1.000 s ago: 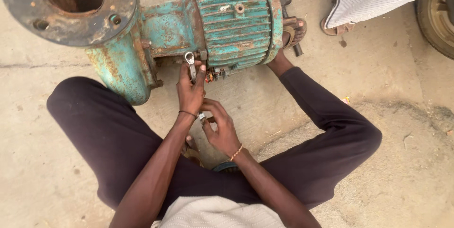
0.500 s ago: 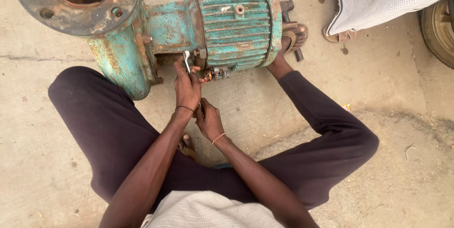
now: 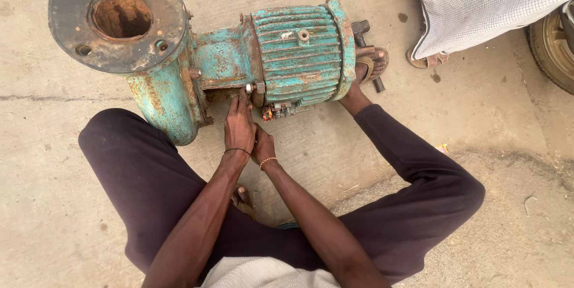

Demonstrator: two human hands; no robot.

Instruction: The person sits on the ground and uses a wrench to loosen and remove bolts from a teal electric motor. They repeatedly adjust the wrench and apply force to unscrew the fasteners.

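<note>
A rusty turquoise pump (image 3: pixel 221 61) with a ribbed motor (image 3: pixel 302 55) lies on the concrete between my legs. My left hand (image 3: pixel 239 123), with a black wristband, reaches up to the joint between pump and motor. Its fingers lie along a small silvery spanner, whose head (image 3: pixel 250 89) shows at a bolt there. My right hand (image 3: pixel 263 146), with a gold bracelet, is tucked against my left wrist and mostly hidden. What it holds is not visible. Small red-wired terminals (image 3: pixel 272 110) sit just right of my fingers.
The pump's round rusty flange (image 3: pixel 69 22) faces up at the left. My sandalled foot (image 3: pixel 371 64) presses against the motor's end. Another person's sandalled feet (image 3: pixel 427 58) and checked cloth (image 3: pixel 490 1) are at the top right, beside a tyre (image 3: pixel 553 49).
The view has tilted down and the pump sits lower in it. My right hand has moved up from my lap to rest against my left wrist. My left hand stays at the bolt.
</note>
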